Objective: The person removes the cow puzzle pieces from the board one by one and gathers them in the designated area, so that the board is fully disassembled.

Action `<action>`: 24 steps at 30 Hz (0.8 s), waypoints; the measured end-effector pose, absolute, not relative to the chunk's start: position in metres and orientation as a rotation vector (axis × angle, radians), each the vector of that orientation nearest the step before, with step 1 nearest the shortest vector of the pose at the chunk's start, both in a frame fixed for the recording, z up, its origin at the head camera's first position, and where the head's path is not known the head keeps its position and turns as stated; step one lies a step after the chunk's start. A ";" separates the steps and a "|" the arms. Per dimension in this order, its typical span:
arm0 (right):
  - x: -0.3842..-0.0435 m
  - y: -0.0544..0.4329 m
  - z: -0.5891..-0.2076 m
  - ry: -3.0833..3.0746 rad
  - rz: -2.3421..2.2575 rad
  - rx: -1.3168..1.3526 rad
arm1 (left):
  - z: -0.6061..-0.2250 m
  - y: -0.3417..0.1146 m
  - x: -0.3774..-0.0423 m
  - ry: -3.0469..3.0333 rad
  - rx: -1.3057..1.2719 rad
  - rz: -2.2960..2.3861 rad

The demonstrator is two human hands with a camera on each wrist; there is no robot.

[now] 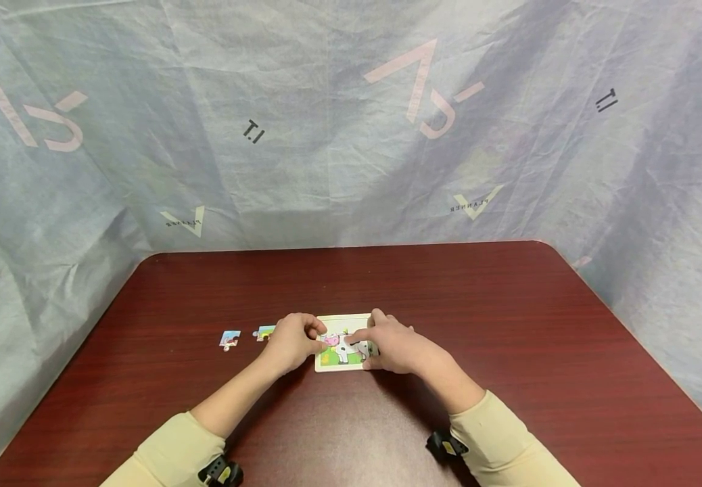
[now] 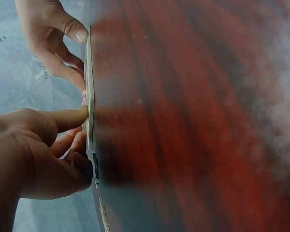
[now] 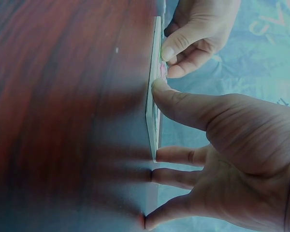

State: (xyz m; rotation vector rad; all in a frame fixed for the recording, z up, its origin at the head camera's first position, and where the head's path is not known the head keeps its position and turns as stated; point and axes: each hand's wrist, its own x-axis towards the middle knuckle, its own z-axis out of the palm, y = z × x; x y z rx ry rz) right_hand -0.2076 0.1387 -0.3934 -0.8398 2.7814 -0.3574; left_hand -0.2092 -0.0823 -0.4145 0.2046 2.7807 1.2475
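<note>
A small jigsaw puzzle with a cow picture (image 1: 343, 360) lies in a pale frame tray on the table. My left hand (image 1: 293, 343) is at the tray's left side, its thumb and fingertips pinching a puzzle piece with the pink of the cow's muzzle (image 1: 331, 340). Across the tray's right end, my right hand (image 1: 396, 343) holds it, thumb at the near edge and another finger at the far edge. The right index finger reaches over onto the cow. In the right wrist view, the other right fingers (image 3: 176, 177) stretch down to the table beyond the tray.
Two loose puzzle pieces lie left of the tray: one farther out (image 1: 229, 339), and one (image 1: 264, 333) close by the left hand and partly hidden by it. The dark red wooden table (image 1: 479, 291) ends at a grey printed cloth (image 1: 326, 169).
</note>
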 end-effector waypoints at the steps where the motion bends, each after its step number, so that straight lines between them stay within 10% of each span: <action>1: -0.208 0.139 -0.394 2.782 -0.357 -0.842 | -0.414 -0.082 -0.209 2.790 0.207 1.238; 24: -0.206 0.139 -0.393 2.784 -0.359 -0.835 | -0.414 -0.082 -0.207 2.867 0.255 1.262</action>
